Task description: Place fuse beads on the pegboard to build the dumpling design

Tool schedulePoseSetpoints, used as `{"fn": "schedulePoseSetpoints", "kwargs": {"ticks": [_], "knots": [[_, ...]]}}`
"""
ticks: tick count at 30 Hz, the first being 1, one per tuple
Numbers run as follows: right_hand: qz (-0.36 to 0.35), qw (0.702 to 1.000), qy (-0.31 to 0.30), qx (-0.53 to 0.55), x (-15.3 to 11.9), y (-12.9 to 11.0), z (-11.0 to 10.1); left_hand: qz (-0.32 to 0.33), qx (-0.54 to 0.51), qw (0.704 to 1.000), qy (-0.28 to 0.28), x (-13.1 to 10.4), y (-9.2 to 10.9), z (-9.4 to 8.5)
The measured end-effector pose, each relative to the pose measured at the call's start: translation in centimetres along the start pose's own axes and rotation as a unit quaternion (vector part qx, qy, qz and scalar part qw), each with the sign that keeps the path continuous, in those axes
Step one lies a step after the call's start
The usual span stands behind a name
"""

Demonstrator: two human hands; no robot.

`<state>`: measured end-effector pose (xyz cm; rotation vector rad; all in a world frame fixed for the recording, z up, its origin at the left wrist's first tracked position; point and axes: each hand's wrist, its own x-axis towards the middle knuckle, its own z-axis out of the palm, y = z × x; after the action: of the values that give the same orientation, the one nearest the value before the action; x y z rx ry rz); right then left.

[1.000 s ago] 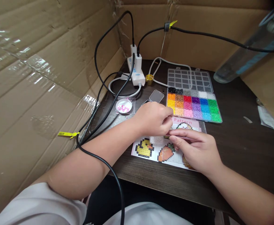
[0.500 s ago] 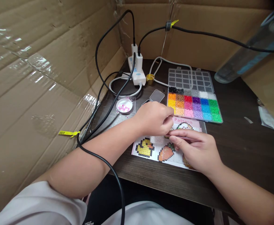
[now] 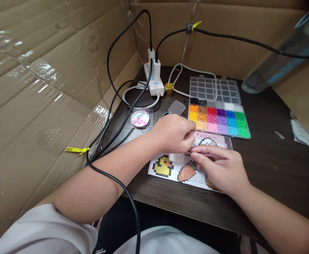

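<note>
My right hand (image 3: 221,169) pinches slim, pinkish metal tweezers (image 3: 208,154) between thumb and fingers, their tip pointing left. Against that tip, my left hand (image 3: 175,132) is closed with its fingers curled down; whatever it grips is hidden from me. Just under the left hand sits a small clear box of whitish beads (image 3: 177,157), partly covered. Both hands hover over a pattern sheet (image 3: 154,173) printed with a yellow duck and a carrot. A clear pegboard seems to lie over part of the sheet, mostly hidden by my right hand.
Behind the hands lies an open bead case (image 3: 219,118) with many colours. Left stand a white dish (image 3: 140,119) of pink and white beads and a clear lid (image 3: 177,108). Farther back are a power strip (image 3: 154,83) and a gold cup (image 3: 169,89). A black cable (image 3: 112,178) crosses my left forearm.
Both hands keep almost the same place and grip. The whole view has shifted very slightly; nothing on the table has visibly moved.
</note>
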<state>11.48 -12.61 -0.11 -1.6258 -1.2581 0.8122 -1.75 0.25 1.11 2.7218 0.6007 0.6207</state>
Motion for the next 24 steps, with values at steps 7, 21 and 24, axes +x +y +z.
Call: {"fn": "schedulePoseSetpoints", "kwargs": {"ticks": [7, 21, 24], "knots": [[0.009, 1.0, 0.003, 0.005, -0.05, 0.03, -0.11, -0.001, 0.004, 1.0, 0.003, 0.04, -0.05, 0.02], [-0.016, 1.0, -0.006, 0.001, 0.1, 0.01, -0.04, 0.005, 0.013, 1.0, 0.009, -0.04, -0.03, 0.01], [-0.016, 1.0, -0.005, -0.002, 0.13, 0.04, 0.0, 0.006, 0.012, 1.0, 0.009, -0.02, -0.05, 0.01]]}}
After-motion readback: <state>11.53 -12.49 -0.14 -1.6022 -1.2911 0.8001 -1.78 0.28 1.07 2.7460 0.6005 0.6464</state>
